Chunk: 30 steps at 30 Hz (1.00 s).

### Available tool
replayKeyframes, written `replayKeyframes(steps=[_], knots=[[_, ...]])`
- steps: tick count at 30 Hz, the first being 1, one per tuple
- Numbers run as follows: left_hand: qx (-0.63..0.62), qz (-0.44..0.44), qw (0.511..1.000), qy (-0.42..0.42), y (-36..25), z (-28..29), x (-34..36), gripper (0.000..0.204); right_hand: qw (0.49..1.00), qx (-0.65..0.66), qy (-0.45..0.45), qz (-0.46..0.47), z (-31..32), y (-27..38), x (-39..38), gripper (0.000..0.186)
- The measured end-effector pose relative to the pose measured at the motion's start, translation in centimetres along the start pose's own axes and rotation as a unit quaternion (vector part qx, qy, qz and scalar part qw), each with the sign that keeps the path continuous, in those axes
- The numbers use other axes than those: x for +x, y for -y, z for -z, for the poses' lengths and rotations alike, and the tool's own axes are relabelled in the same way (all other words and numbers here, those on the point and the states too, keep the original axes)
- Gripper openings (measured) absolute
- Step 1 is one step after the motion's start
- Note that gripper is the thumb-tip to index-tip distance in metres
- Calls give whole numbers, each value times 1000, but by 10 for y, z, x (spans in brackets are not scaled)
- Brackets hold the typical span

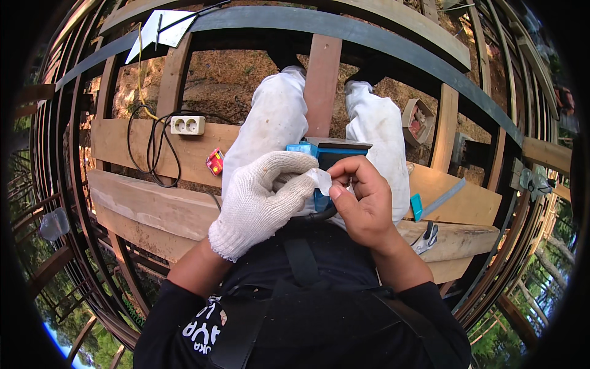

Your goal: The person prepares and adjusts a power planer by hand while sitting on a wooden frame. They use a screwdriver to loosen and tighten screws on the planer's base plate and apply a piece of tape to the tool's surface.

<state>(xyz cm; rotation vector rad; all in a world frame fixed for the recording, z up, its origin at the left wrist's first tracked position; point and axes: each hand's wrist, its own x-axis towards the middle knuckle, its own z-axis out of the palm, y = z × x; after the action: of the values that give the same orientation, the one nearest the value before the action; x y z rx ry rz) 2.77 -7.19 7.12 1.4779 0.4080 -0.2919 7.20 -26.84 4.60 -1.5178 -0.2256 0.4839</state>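
Note:
My left hand [264,197], in a white knitted glove, is closed with thumb and fingertips pinching a small, thin white piece [320,180]. From the other side my bare right hand [365,200] grips the same piece between thumb and forefinger. Whether it is paper or plastic, I cannot tell. Just beyond and below my fingers, a blue power tool [332,146] with a dark flat plate lies across my lap. My hands hide much of its body, so its exact kind does not show.
Wooden planks [153,209] and a grey metal beam [283,19] frame gaps over the ground. To the left are a white socket strip [187,125], looped black cable [150,154] and red packet [214,162]. Rightward lie a try square [442,200], grey-handled cutters [426,238] and a small box [418,122].

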Motion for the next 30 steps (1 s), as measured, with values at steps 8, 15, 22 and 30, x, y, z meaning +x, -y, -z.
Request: replayKeyframes(steps=[8,15,22,30], knots=[[-7,-34,999,28,2,-2,-1,23,996,79,31,-2,1,-7,-4,12],[-66,-20,996,58,3,1,-3,21,986,163,32,-21,1,-8,-3,16],[-93,116,984,101,-9,6,3,28,991,6,57,118,5,-6,-1,24],[-50,148,984,89,-14,5,2,26,994,-38,28,98,5,-9,-5,22]])
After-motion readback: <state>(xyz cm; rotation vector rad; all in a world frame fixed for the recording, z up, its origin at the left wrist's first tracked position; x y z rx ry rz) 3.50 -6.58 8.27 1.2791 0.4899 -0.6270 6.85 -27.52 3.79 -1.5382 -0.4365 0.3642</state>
